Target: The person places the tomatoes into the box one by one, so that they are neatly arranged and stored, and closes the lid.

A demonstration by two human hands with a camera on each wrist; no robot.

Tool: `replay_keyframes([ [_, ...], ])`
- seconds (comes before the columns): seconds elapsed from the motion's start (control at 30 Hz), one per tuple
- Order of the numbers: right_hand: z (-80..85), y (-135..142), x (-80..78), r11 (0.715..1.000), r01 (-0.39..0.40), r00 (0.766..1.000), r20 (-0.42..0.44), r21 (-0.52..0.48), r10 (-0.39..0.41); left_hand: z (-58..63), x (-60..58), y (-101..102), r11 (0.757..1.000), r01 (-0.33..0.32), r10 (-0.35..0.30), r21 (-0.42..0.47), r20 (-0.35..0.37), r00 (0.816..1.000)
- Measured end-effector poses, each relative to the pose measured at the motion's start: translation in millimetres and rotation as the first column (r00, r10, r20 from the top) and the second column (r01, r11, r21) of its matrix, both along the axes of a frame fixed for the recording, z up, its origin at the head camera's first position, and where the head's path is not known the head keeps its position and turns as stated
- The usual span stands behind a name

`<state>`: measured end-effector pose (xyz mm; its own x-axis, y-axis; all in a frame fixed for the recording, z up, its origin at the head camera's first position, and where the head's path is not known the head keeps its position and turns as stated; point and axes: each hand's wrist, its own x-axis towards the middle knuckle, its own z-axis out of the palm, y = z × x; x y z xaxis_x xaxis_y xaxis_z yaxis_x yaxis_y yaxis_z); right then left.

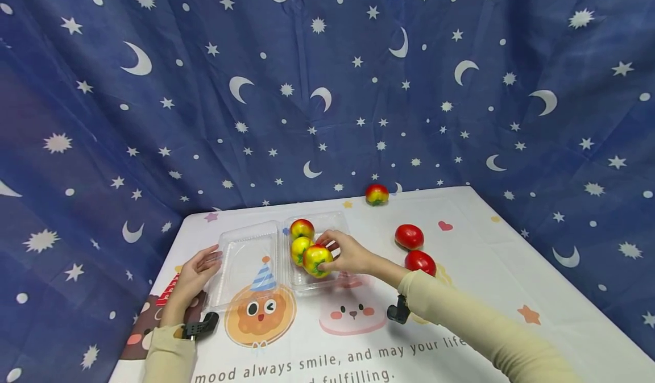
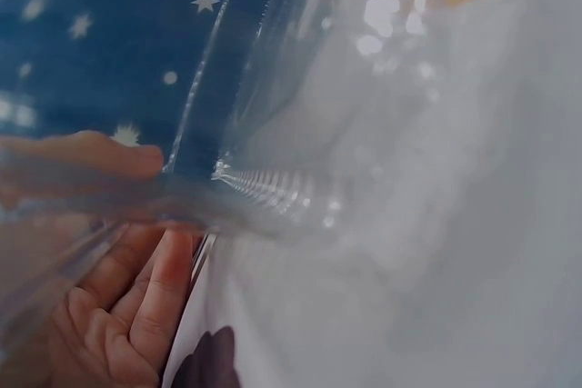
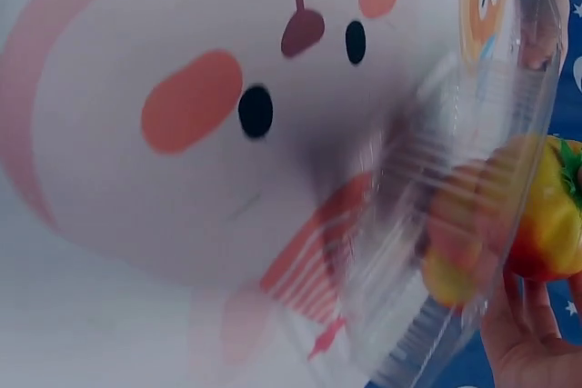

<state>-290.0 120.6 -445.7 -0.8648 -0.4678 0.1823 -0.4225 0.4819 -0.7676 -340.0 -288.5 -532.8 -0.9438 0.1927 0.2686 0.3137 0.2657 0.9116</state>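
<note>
A clear plastic clamshell box [image 1: 307,285] lies opened out, its lid [image 1: 249,255] to the left. My left hand [image 1: 197,272] holds the lid's left edge; in the left wrist view, fingers [image 2: 164,297] lie on one side of the plastic rim and another finger on the other. My right hand [image 1: 350,252] grips a yellow-and-red fruit [image 1: 316,258] with a green leafy top over the box's right half. In the right wrist view this fruit [image 3: 546,224] is beside the box wall. Two similar fruits, a yellow one [image 1: 298,250] and a redder one [image 1: 302,229], sit in the box behind it.
Two glossy red fruits [image 1: 409,237] lie on the table to the right, near my right forearm. Another red-and-yellow fruit [image 1: 377,194] sits at the table's back edge. A printed white cloth [image 1: 491,246] covers the table, and a blue star-patterned curtain [image 1: 327,87] hangs behind.
</note>
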Motion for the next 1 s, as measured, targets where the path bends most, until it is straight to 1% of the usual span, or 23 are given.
replay_keyframes([
  [0.07, -2.8, -3, 1.2, 1.000, 0.002, 1.000, -0.001, -0.005, -0.002, -0.3, 0.0, 0, 1.000, 0.009, -0.009, 0.015, -0.004, 1.000],
  [0.2, -8.3, -10, 3.4, 1.000, -0.003, 1.000, -0.009, -0.013, 0.003, 0.0, 0.6, 1, 1.000, 0.007, -0.006, 0.025, -0.008, 1.000],
  [0.4, -16.3, -17, 5.8, 1.000, -0.019, 0.999, -0.034, -0.008, 0.019, 2.3, 2.7, 2, 1.000, -0.010, 0.010, 0.006, 0.024, 1.000],
  [0.5, -18.2, -20, 6.4, 1.000, -0.012, 1.000, -0.028, -0.006, 0.012, 4.4, 2.7, 3, 1.000, -0.006, 0.006, 0.001, 0.028, 1.000],
  [0.7, -20.9, -24, 7.5, 1.000, -0.004, 1.000, 0.003, -0.002, 0.004, 6.5, 1.7, 3, 1.000, 0.010, -0.010, 0.019, 0.010, 1.000],
  [0.87, -24.6, -24, 8.3, 1.000, -0.023, 1.000, -0.014, -0.018, 0.023, 5.2, 0.3, 3, 0.999, 0.015, -0.015, 0.028, 0.012, 1.000],
  [1.0, -26.3, -25, 8.2, 0.999, -0.030, 0.999, -0.029, -0.014, 0.030, 3.0, 0.2, 1, 1.000, 0.001, -0.001, 0.010, 0.026, 1.000],
])
